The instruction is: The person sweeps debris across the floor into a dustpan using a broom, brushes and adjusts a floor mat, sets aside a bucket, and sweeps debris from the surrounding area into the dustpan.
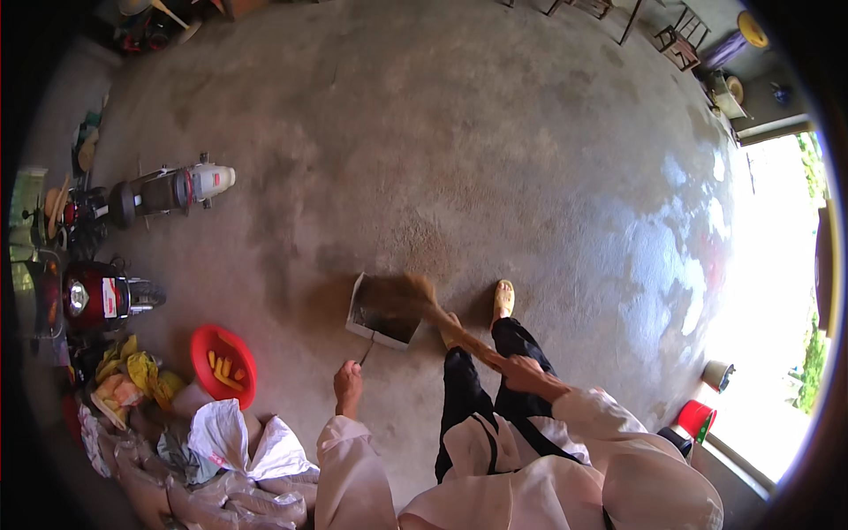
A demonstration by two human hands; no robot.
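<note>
My left hand (348, 387) is closed around the thin handle of a dustpan (380, 335). The pan has pale raised walls and rests on the concrete floor to the left of my feet. In my right hand (525, 375) is the stick of a brown fibre broom (474, 343), slanting down to the left. The broom's blurred bristles (397, 295) lie over the pan's opening and hide part of its inside. Just beyond the pan, a patch of loose brown debris (419, 240) is spread on the floor.
A red basin (223, 366) holding yellow pieces stands left, beside filled sacks (232, 497). Two motorbikes (173, 188) (99, 298) are parked along the left. Wooden chairs (680, 46) stand at the far right. A bright doorway (762, 265) opens on the right, with a red bucket (691, 419) near it.
</note>
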